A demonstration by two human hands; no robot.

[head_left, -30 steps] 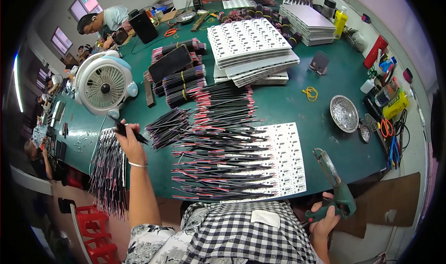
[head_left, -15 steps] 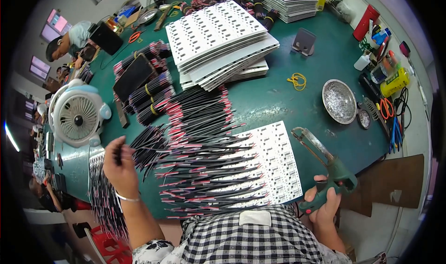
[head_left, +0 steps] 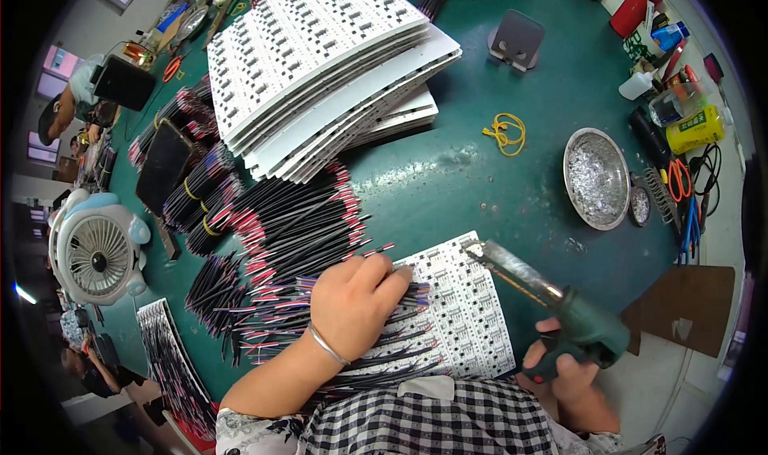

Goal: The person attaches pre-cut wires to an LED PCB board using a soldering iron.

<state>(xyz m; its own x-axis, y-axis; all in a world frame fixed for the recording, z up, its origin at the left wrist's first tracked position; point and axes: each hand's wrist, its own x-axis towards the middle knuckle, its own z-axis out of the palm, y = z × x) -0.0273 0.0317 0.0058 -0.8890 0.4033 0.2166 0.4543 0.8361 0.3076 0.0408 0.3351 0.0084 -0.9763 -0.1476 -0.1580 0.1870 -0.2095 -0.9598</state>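
My right hand (head_left: 564,371) is wrapped round the grip of a green soldering gun (head_left: 592,327). Its metal barrel slants up and left, with the tip above the far right corner of a white circuit board panel (head_left: 472,319). My left hand (head_left: 356,299), knuckles up and fingers bent together, is over the wires at the panel's left part. Its fingertips are hidden, so what they pinch cannot be made out. Black wires (head_left: 296,247) with red and white ends lie in rows beside and beneath this hand, some reaching across the panel.
Beyond the wires rises a tall stack of white panels (head_left: 320,47). Tied wire bundles (head_left: 196,191) and a fan (head_left: 100,251) stand left. On the right are a metal bowl (head_left: 596,179) of silvery bits, a yellow cord (head_left: 506,133), a grey stand (head_left: 516,39) and orange-handled scissors (head_left: 678,179).
My left hand has come down and right, from raised at the left onto the wires over the panel. The soldering gun stays in my right hand, its tip slightly lower and further left.
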